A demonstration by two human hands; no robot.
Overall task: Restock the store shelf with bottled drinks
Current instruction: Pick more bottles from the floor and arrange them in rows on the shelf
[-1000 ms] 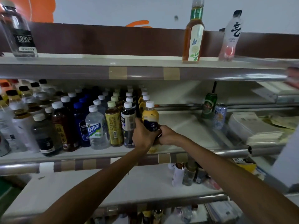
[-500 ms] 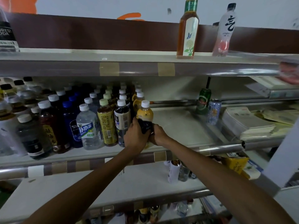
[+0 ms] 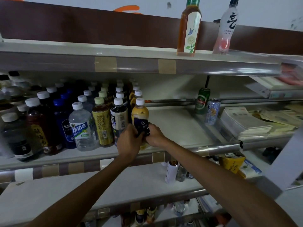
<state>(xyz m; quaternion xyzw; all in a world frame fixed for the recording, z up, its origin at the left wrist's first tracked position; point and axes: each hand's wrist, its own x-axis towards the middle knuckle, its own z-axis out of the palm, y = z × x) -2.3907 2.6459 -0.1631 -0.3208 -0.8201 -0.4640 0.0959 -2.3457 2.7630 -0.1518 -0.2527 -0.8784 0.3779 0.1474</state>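
A yellow bottle with a white cap and dark label (image 3: 140, 114) stands at the front of the middle shelf (image 3: 177, 128), at the right end of the rows of bottled drinks (image 3: 78, 122). My left hand (image 3: 129, 141) wraps its lower left side and my right hand (image 3: 154, 136) grips its lower right side. Both hands cover the bottle's base, so I cannot tell whether it rests on the shelf. More yellow bottles line up behind it.
Two cans (image 3: 207, 107) stand right of the bare shelf patch, with stacked papers (image 3: 246, 125) beyond. The top shelf holds an amber tea bottle (image 3: 189, 28) and a pink-white bottle (image 3: 225, 28). A few small bottles (image 3: 175, 172) and a yellow bag (image 3: 232, 163) sit on the lower shelf.
My hands stay on the yellow bottle, which has shifted slightly back toward the row. The view has drifted a little to the right and upward.
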